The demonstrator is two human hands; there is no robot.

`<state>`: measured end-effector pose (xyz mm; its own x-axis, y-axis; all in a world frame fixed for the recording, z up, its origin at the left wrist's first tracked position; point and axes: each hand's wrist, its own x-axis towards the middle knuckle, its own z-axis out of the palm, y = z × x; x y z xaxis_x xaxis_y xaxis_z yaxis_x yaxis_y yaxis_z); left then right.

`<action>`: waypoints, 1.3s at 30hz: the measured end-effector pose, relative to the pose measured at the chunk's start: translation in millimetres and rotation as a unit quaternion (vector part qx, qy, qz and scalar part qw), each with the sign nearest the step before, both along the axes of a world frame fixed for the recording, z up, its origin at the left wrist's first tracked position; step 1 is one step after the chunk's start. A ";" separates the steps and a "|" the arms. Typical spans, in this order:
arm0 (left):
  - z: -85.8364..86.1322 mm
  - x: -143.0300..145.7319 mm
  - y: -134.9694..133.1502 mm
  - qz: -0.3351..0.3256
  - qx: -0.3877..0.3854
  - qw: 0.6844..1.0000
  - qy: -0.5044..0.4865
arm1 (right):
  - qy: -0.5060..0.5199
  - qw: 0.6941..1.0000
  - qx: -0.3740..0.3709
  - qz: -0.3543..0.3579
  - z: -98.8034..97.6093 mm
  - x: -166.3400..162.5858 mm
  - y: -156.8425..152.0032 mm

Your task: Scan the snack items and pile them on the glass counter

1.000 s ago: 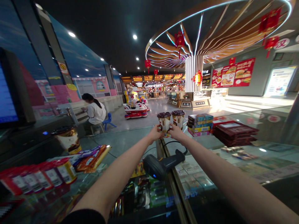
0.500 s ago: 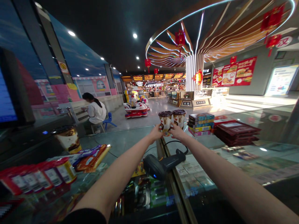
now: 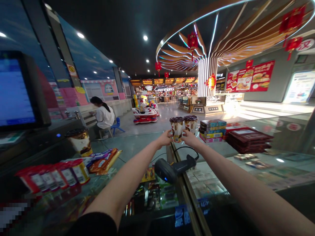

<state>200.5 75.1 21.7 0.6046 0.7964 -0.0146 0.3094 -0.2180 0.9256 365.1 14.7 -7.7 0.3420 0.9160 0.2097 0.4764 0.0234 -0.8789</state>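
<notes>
Two lidded drink cups with brown and white printing stand side by side at the far part of the glass counter. My left hand [image 3: 164,139] reaches out to the left cup [image 3: 176,128], its fingers closed against that cup's left side. From the other side, my right hand [image 3: 190,139] has its fingers at the right side of the same cup, in front of the right cup [image 3: 192,122]. Below my wrists a black barcode scanner [image 3: 169,170] lies on the counter's metal strip, its cable curving toward the cups.
Stacked small boxes [image 3: 213,131] and dark red packets [image 3: 248,139] sit right of the cups. On the left are a monitor [image 3: 17,91], another cup [image 3: 80,142], snack bars [image 3: 105,160] and a row of red-topped packs [image 3: 56,175]. A person [image 3: 104,114] sits beyond the counter.
The view has turned slightly left, so more of the monitor shows. Both hands stay at the left cup, and the cups look unmoved on the counter.
</notes>
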 end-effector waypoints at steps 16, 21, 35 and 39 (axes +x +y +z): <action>-7.0 -79.1 -24.9 0.041 0.177 0.979 0.096 | -0.042 0.999 0.008 0.008 4.6 -4.8 -30.8; -11.9 -116.6 -37.4 0.071 0.271 0.952 0.123 | -0.037 0.999 0.006 0.033 18.3 -27.8 -28.4; -5.4 -199.3 -77.0 0.172 0.327 0.923 0.102 | -0.079 0.978 0.082 0.174 43.2 -132.0 -23.2; -5.2 -210.6 -86.0 0.210 0.338 0.911 0.107 | -0.082 0.970 0.090 0.212 41.4 -163.1 -26.3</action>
